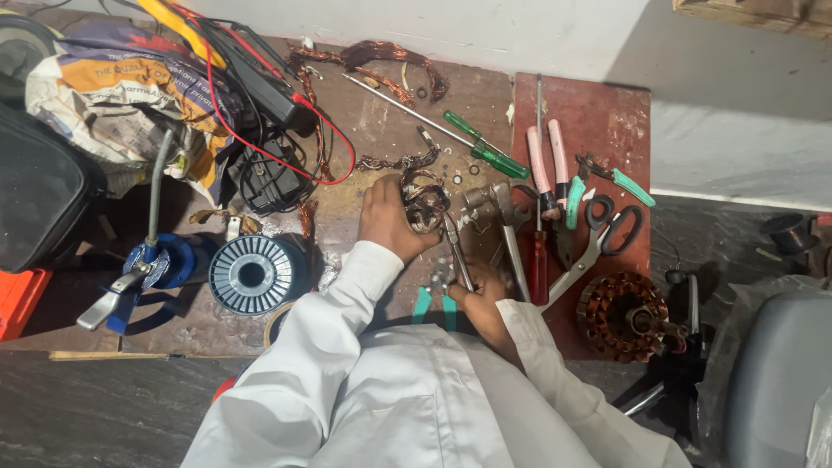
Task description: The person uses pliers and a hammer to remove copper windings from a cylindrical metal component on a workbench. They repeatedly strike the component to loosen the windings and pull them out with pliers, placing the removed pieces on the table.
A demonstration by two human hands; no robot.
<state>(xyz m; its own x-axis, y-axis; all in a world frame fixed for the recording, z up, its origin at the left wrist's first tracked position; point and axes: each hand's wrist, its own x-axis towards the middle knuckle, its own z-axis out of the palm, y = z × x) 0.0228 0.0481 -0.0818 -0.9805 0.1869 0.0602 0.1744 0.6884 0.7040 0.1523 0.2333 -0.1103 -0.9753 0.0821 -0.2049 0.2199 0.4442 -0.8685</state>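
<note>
The left hand [387, 217] is wrapped around a small coil [423, 201] of tangled copper wire, holding it on the bench [381, 121]. The right hand [481, 299] is closed on the handles of pliers [457, 251], whose thin jaws point up and reach the lower right edge of the coil. Both sleeves are white.

Just right of the right hand lies a hammer [507, 230], its metal head near the coil. Next to it is a red-handled screwdriver [538, 260], then pink-handled pliers [548, 165], a green-handled tool [573, 204] and black-handled scissors [607, 230], all on a red board [598, 113]. A second small green-handled cutter [620, 178] lies above the scissors. Further right of the right hand, at the board's lower edge, sits a stator [620, 316] with copper windings.

Above the hands, a green screwdriver [485, 147] lies aslant, with a long thin rod [394, 100] beside it. Scraps of copper wire [390, 61] lie beyond these.

Left of the left hand stands a grey spool [251, 275], seen from above, and further left a blue torch [152, 264] with a metal lever. Above the spool are a black meter [269, 87] and its red lead [334, 130], crumpled newspaper [113, 87] and a black bag [39, 191].
</note>
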